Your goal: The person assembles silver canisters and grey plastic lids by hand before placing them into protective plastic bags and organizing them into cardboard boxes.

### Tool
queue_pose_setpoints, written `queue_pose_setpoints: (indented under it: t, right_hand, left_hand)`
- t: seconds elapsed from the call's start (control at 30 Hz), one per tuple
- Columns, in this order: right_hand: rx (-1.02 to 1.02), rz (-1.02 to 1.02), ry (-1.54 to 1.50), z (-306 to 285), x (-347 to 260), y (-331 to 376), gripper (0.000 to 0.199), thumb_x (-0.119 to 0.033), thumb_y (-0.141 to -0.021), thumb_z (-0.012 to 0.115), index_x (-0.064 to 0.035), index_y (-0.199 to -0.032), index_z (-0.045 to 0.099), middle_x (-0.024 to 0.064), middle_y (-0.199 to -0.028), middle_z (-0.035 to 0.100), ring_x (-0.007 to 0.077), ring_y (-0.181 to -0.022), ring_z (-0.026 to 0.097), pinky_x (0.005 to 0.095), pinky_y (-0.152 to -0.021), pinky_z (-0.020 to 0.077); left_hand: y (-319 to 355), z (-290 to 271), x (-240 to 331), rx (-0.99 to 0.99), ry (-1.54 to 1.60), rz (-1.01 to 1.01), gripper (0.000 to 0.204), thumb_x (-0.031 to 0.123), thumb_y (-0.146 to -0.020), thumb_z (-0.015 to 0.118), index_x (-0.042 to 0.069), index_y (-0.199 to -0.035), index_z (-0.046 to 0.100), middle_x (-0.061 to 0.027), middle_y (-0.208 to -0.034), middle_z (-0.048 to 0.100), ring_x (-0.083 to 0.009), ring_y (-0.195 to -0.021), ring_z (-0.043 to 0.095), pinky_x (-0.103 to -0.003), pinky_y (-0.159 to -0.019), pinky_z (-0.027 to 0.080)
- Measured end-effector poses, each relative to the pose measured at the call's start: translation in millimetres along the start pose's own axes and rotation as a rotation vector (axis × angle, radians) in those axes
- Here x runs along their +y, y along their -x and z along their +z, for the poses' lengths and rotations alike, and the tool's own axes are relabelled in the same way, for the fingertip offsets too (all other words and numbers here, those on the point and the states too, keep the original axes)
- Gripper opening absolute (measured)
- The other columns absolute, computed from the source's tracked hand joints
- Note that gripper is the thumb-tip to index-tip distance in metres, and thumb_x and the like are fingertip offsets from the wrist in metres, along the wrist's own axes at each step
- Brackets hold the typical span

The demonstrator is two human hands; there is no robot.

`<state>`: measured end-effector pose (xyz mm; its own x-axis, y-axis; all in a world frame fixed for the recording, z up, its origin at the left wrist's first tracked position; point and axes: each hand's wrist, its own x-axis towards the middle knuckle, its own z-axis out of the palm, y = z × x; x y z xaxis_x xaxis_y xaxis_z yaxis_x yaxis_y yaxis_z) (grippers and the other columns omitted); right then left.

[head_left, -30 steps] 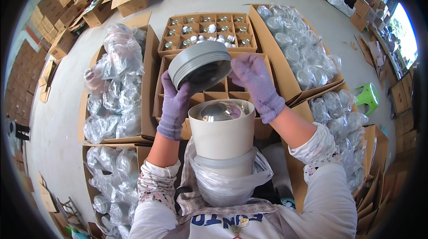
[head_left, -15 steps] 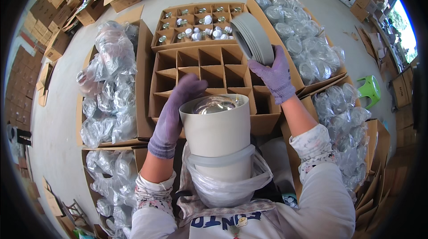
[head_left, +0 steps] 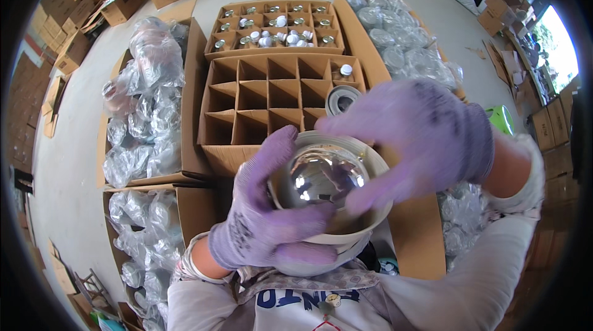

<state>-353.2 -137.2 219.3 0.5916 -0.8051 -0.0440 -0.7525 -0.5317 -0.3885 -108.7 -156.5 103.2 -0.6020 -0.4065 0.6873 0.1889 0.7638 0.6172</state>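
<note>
Your left hand (head_left: 265, 220) clasps the white cup stack (head_left: 333, 232); your right hand (head_left: 420, 139) pinches its mirrored dome (head_left: 321, 176), seemingly lifting it. Next calls for a clean pull upward.

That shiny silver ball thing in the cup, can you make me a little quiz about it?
1. True or false: the left hand wears a purple glove.
2. What holds the shiny dome? A) white container B) green bucket C) plastic bag
3. Which hand reaches over the dome from above?

Key: 1 true. 2 A. 3 the right hand.
</note>
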Motion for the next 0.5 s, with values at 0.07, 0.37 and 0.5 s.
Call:
queue_pose_setpoints:
  t: [0.07, 0.37, 0.5]
  right_hand:
    - [-0.484, 0.236, 0.212, -8.6, -46.6, -7.9, 0.043, -0.036, -0.082, 0.069, -0.0025, -0.109, 0.065, 0.0119, -0.093, 0.068, 0.0251, -0.081, 0.067, 0.0355, -0.07, 0.0535]
    - [-1.093, 0.405, 0.44, 32.3, -109.1, 13.7, 0.069, -0.057, -0.08, 0.062, -0.0021, -0.122, 0.059, 0.0114, -0.1, 0.069, 0.0253, -0.086, 0.069, 0.0408, -0.069, 0.0537]
    - [-0.904, 0.317, 0.602, 50.7, -117.6, 38.9, 0.067, -0.047, -0.079, 0.066, 0.0011, -0.123, 0.052, 0.0106, -0.09, 0.067, 0.023, -0.072, 0.067, 0.0384, -0.06, 0.0481]
  left_hand:
    - [-2.2, 16.5, 18.5, 0.008, 0.036, 0.064, 0.039, 0.041, -0.068, 0.083, 0.016, -0.095, 0.069, -0.0243, -0.13, 0.043, -0.0511, -0.123, 0.043, -0.063, -0.1, 0.037]
    - [15.1, 53.3, 64.4, -0.076, 0.176, 0.257, 0.04, 0.03, -0.05, 0.081, 0.011, -0.077, 0.058, -0.0227, -0.117, 0.045, -0.0466, -0.11, 0.046, -0.059, -0.081, 0.04]
    - [29.4, 55.1, 66.4, -0.02, 0.191, 0.275, 0.04, 0.027, -0.049, 0.081, 0.009, -0.071, 0.054, -0.0225, -0.116, 0.045, -0.0463, -0.112, 0.045, -0.058, -0.084, 0.04]
